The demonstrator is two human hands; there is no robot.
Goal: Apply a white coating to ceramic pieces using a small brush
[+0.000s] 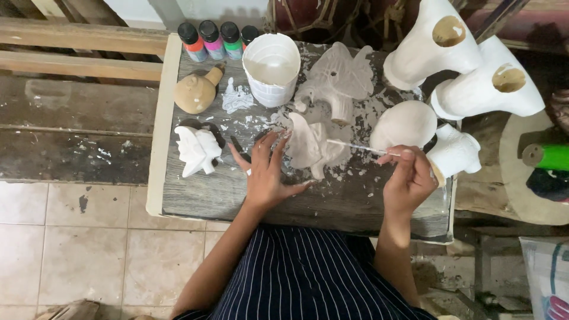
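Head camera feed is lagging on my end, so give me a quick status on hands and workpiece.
Left hand steadies the white figurine on the table. Right hand holds thin brush, tip at the figurine. White paint cup behind; nothing blocking.

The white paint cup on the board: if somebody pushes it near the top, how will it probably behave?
The white paint cup looks thin-walled, so probably light. It stands upright, taller than wide, so it may tip. Paint inside could spill.

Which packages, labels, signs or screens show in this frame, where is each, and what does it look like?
Paint bottles: four small ones in a row at the table's far left edge, black caps, orange, pink, green and red bodies.
White tub: ribbed round container just right of the bottles, white paint inside.
Bag: bottom right corner, whitish with coloured print.
No signs or screens.
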